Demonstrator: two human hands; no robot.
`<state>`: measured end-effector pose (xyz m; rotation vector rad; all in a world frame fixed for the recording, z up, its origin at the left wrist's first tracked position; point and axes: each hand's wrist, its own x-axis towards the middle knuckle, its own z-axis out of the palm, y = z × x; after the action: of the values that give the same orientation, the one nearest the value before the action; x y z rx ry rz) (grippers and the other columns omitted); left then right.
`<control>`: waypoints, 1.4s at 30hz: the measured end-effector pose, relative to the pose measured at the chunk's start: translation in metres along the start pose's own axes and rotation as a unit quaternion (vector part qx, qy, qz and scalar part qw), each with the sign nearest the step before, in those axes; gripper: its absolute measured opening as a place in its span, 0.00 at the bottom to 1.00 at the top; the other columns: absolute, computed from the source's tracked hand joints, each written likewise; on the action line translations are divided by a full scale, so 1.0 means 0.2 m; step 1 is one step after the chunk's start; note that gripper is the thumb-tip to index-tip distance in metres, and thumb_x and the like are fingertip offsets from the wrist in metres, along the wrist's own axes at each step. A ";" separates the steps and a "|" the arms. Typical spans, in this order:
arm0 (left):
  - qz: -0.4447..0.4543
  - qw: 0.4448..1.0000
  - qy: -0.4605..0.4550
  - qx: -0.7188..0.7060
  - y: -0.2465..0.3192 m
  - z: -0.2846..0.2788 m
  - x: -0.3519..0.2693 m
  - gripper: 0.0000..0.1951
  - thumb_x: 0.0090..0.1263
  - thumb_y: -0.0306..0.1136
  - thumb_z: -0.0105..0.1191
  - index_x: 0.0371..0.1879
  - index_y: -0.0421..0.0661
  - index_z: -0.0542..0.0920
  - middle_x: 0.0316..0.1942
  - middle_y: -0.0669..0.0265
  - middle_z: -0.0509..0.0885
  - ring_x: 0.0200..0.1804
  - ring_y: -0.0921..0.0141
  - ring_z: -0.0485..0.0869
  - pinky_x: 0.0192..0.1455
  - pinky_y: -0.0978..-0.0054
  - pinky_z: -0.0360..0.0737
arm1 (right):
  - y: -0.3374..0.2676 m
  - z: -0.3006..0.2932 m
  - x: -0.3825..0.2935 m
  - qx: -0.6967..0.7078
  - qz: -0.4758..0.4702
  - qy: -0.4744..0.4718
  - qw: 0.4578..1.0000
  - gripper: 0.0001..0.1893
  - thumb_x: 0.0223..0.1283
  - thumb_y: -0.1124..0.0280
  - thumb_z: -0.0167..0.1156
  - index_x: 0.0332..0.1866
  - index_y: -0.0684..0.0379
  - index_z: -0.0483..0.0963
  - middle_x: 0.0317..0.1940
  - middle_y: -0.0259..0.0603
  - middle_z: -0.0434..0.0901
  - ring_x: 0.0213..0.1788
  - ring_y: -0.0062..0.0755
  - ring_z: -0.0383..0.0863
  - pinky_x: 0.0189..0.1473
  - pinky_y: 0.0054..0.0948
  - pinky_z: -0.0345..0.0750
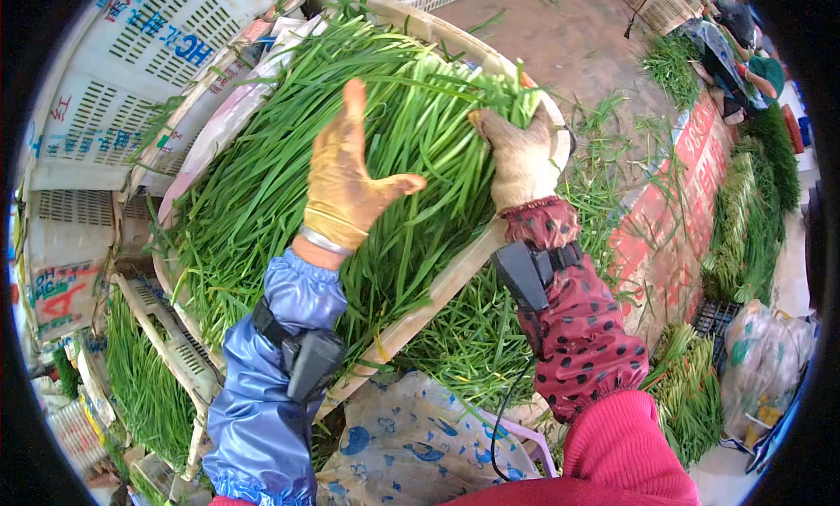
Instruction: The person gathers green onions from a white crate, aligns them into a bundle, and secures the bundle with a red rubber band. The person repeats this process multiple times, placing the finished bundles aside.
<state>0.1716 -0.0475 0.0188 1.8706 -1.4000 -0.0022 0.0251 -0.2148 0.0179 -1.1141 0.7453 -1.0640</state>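
A large heap of long green leaf vegetables, apparently garlic chives, fills a pale plastic crate before me. My left hand, in a stained yellow-orange glove, is over the middle of the heap with thumb and fingers spread and nothing in it. At the crate's right side, my right hand wears a dirty cream glove and touches the pale stalk ends. Its thumb and fingers lie on either side of some stalks; whether they grip them is hidden. A whitish sheet lines the crate's far left side.
White slatted crates stand stacked at left. Another crate of greens sits lower left. Loose leaves litter the floor. Bundled greens and a clear plastic bag lie at right. A person is at the upper right.
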 end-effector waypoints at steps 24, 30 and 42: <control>-0.225 0.910 0.017 -0.348 0.00 0.28 0.17 0.60 0.52 0.37 0.81 0.79 0.38 0.49 0.74 0.49 0.65 0.72 0.60 0.69 0.75 0.63 0.70 | -0.02 -0.12 -0.02 0.116 0.024 0.000 0.993 0.24 0.51 0.88 0.67 0.56 0.65 0.77 0.43 0.36 0.86 0.40 0.27 0.86 0.44 0.28 0.84; -0.336 0.892 -0.199 -0.227 -0.25 0.45 0.20 0.65 0.54 0.46 0.79 0.80 0.32 0.44 0.62 0.49 0.81 0.64 0.63 0.80 0.68 0.73 0.75 | 0.06 -0.11 0.04 0.119 0.146 0.046 0.981 0.16 0.59 0.79 0.64 0.54 0.64 0.80 0.42 0.37 0.86 0.37 0.26 0.84 0.41 0.28 0.83; -0.385 0.766 -0.161 -0.489 -0.07 0.19 0.09 0.38 0.63 0.45 0.73 0.65 0.33 0.73 0.55 0.53 0.85 0.56 0.64 0.84 0.63 0.68 0.79 | 0.04 -0.05 0.14 0.185 0.268 -0.117 0.938 0.16 0.70 0.65 0.60 0.57 0.61 0.78 0.47 0.44 0.87 0.45 0.36 0.88 0.52 0.39 0.86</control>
<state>0.1726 -0.0822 -0.0079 1.3706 -0.4727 -1.2660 0.0288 -0.2436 0.0076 -0.6402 0.5785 -0.5605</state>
